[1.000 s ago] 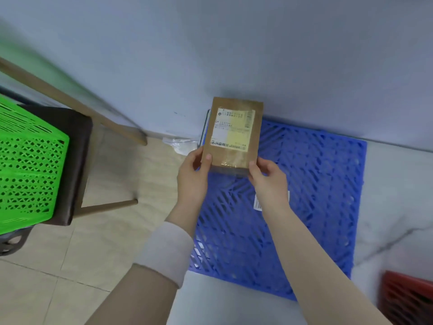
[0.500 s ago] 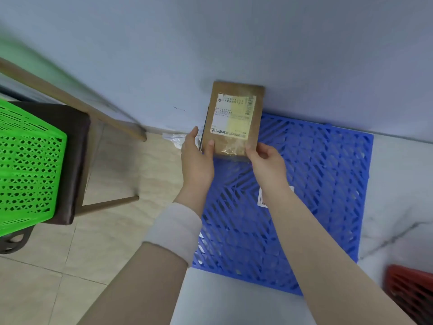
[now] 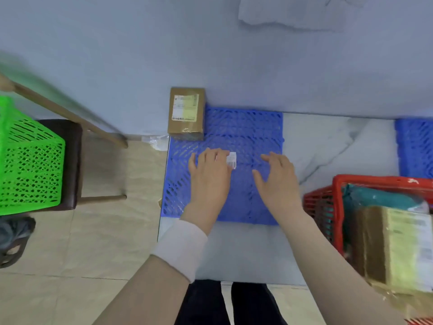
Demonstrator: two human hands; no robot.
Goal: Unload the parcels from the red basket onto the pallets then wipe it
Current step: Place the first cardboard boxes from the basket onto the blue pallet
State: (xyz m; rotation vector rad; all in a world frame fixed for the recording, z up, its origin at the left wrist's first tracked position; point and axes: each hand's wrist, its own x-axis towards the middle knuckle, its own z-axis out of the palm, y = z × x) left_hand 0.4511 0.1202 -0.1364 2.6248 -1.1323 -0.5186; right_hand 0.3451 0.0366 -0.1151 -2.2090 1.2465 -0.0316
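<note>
A brown cardboard parcel (image 3: 186,113) with a white and yellow label stands at the far left corner of the blue pallet (image 3: 246,127), against the wall. My left hand (image 3: 208,177) and my right hand (image 3: 277,181) hover over the middle of the pallet with relaxed fingers, holding nothing. The red basket (image 3: 328,202) is at the right. It holds a teal bag parcel (image 3: 379,198) and a brown box parcel (image 3: 393,249) with a yellow label.
A second blue pallet (image 3: 414,148) shows at the far right. A green basket (image 3: 28,165) sits on a dark chair (image 3: 70,165) at the left. A small barcode sticker (image 3: 232,160) lies on the near pallet. Crumpled plastic (image 3: 157,141) lies by the wall.
Both hands have let go of the brown parcel, which now stands on the pallet's far left corner, and drawn back toward me. The view has shifted, showing the red basket.
</note>
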